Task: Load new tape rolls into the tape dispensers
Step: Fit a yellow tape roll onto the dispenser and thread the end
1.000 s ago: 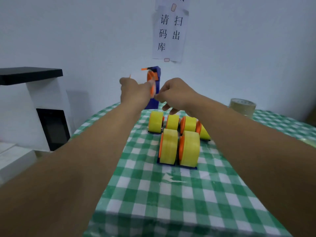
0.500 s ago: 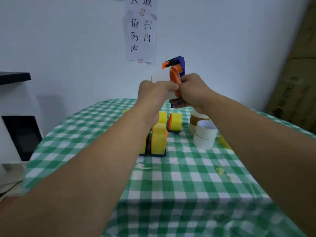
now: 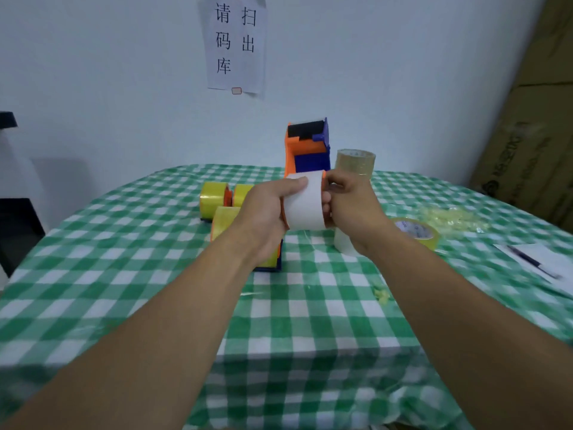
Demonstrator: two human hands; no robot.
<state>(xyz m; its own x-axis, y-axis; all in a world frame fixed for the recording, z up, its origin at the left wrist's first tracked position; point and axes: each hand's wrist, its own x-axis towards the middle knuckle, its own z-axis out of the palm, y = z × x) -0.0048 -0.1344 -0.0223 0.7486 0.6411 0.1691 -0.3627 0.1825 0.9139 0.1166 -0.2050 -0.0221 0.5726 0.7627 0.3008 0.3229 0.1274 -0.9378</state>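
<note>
Centre of frame, above the worktop: the white tape roll sits between both hands, its axis running left to right. The left hand wraps round it, thumb on top. The right hand, fingers curled, appears to grip the tape dispenser at the roll's right face. The dispenser body rises toward the top of the frame. Judgement: seating calls for a sideways push along that axis.

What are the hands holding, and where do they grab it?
The left hand grips the roll on its left side, thumb on top. The right hand holds the dispenser at the roll's right edge.
</note>
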